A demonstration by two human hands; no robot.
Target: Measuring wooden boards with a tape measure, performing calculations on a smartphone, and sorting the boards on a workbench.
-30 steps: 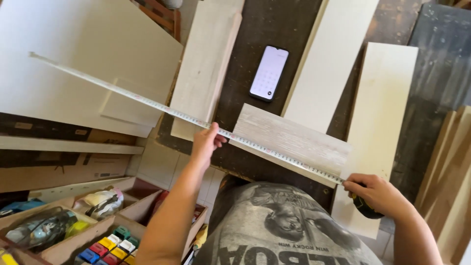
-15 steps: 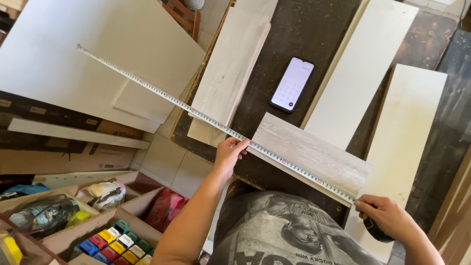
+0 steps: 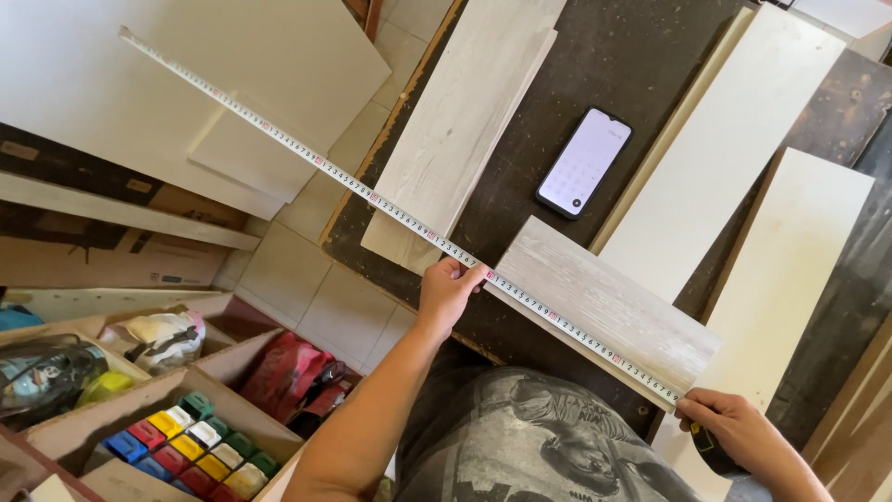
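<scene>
A long white tape measure blade [image 3: 372, 197] runs diagonally from upper left down to lower right. My left hand [image 3: 448, 290] pinches the blade at the left corner of a short grey wood-grain board [image 3: 609, 311] lying on the dark workbench [image 3: 520, 167]. My right hand [image 3: 739, 437] grips the black and yellow tape measure case [image 3: 714, 454] just past the board's right corner. The blade lies along the board's near edge and sticks out far beyond it over the floor.
A phone [image 3: 585, 164] with a lit screen lies on the bench. Long pale boards [image 3: 469, 116] [image 3: 725, 153] [image 3: 790, 279] rest around it. Large white panels [image 3: 186, 84] lean at left. Wooden bins [image 3: 158, 409] at lower left hold coloured blocks and tools.
The view has shifted, so everything sits lower and further right in frame. My left hand slid along the blade to the board's left corner. My right hand keeps its hold on the case.
</scene>
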